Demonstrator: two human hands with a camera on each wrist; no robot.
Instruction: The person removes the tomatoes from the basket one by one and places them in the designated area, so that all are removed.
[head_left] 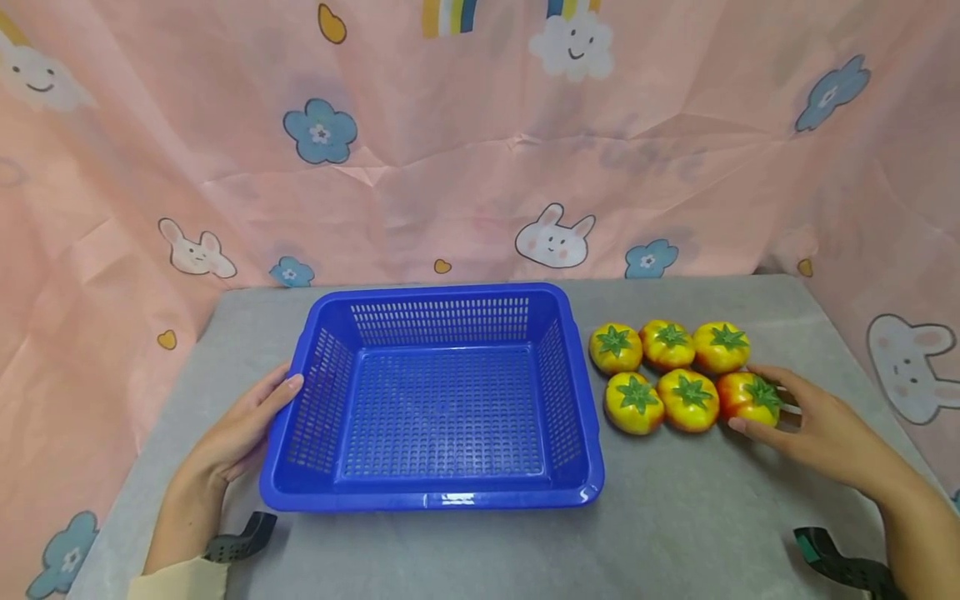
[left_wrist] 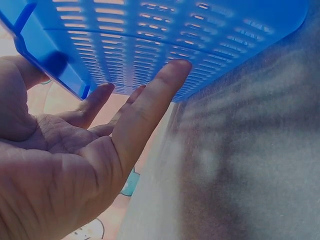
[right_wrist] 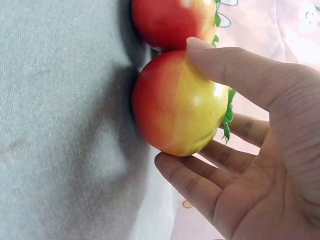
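A blue plastic basket (head_left: pixel 442 502) with slotted walls sits on the table, nothing inside it. My left hand (head_left: pixel 243 425) holds its left side, thumb on the rim and fingers under it along the outer wall. In the left wrist view these fingers (left_wrist: pixel 150 110) reach to the slotted wall (left_wrist: pixel 135 45). Right of the basket, several red-and-yellow toy tomatoes with green leaf tops stand in two rows. My right hand (head_left: pixel 832 433) grips the front row's rightmost tomato (head_left: pixel 742 398), thumb on the near side and fingers round the far side. That tomato (right_wrist: pixel 175 105) tilts, its leaves toward the palm.
The back row of tomatoes (head_left: pixel 668 344) stands close behind the front row (head_left: pixel 687 401), near the basket's right wall. A grey table (head_left: pixel 525 554) carries everything. Pink patterned cloth (head_left: pixel 450 192) hangs behind the table and along both sides.
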